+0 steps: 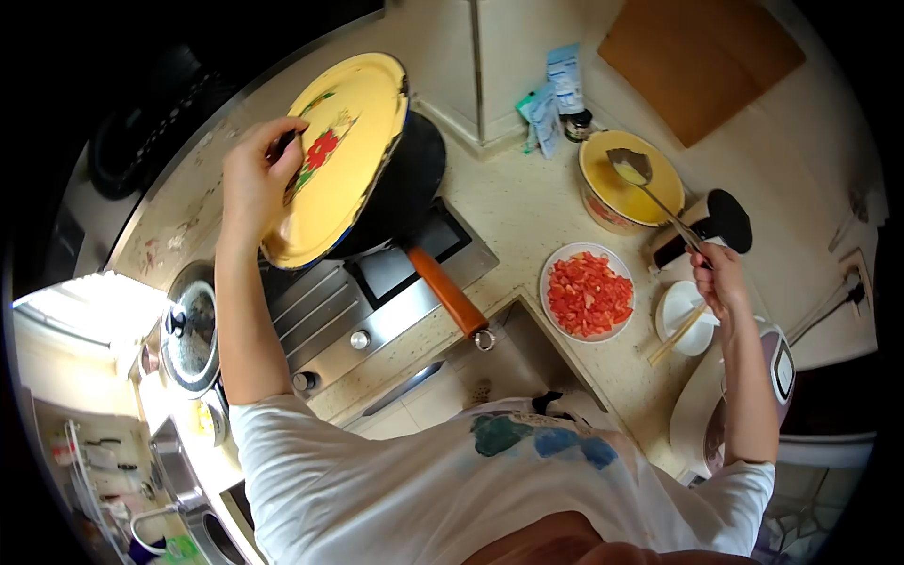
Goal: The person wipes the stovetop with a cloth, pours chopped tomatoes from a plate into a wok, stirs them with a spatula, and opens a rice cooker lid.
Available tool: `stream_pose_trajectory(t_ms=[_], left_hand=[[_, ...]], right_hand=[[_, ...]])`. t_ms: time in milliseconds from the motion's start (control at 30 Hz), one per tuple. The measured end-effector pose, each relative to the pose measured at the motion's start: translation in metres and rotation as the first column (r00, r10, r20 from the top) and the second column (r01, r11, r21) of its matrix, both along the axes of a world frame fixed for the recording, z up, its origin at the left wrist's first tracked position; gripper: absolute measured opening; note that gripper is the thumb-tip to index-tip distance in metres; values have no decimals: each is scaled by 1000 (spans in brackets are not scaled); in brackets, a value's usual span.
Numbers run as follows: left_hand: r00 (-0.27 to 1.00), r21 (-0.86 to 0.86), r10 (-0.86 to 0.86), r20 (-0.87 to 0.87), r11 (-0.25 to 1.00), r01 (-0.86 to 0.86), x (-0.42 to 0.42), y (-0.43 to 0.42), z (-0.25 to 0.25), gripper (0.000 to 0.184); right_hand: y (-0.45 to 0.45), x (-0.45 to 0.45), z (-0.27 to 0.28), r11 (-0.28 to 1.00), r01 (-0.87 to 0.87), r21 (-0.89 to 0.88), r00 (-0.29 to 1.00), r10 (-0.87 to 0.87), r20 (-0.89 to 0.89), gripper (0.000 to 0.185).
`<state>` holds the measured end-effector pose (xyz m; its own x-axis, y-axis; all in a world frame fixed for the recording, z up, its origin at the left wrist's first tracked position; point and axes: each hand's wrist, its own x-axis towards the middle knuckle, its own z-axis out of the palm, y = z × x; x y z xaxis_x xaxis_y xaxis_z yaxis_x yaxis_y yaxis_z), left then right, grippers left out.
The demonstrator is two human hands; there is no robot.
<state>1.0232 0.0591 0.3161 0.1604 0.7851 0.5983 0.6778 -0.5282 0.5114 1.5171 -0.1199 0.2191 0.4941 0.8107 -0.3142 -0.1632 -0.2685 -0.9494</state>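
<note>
My left hand (252,179) grips the dark knob of a yellow enamel lid (350,179) with a painted red flower. The lid is tilted up over the left part of a black wok (416,174), hiding much of it. The wok rests on the stove, its wooden handle (444,292) pointing toward me. My right hand (720,281) is closed round the handle of a metal ladle (667,209). The ladle's bowl is above a yellow enamel pot (612,215), with something pale yellow in it. Near the pot, a white plate (629,325) bears chopped tomatoes (589,294).
A white bowl (695,341) with chopsticks (676,337) stands below my right hand. Beside it is a rice cooker (692,424). Packets (565,80) and a small jar (578,125) stand behind the pot. A glass-lidded pot (191,344) is left of the stove (330,330).
</note>
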Motion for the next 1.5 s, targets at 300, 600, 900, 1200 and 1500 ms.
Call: stream_pose_trajectory(t_ms=[300, 600, 900, 1200, 1500], left_hand=[[994, 70, 109, 30, 991, -111, -39, -9, 11, 18], [968, 63, 252, -3, 966, -251, -77, -36, 10, 19], [961, 11, 276, 34, 961, -276, -99, -54, 8, 19], [1000, 24, 12, -8, 1000, -12, -12, -14, 24, 15], [846, 15, -318, -429, 933, 359, 186, 39, 22, 19]], right_hand=[[32, -77, 110, 957, -284, 53, 948, 272, 165, 16], [98, -182, 68, 757, -652, -42, 672, 602, 431, 15], [119, -229, 15, 675, -711, -197, -74, 206, 976, 21], [122, -230, -24, 683, -725, -82, -80, 35, 996, 24], [32, -154, 10, 760, -619, -198, 30, 274, 961, 29]])
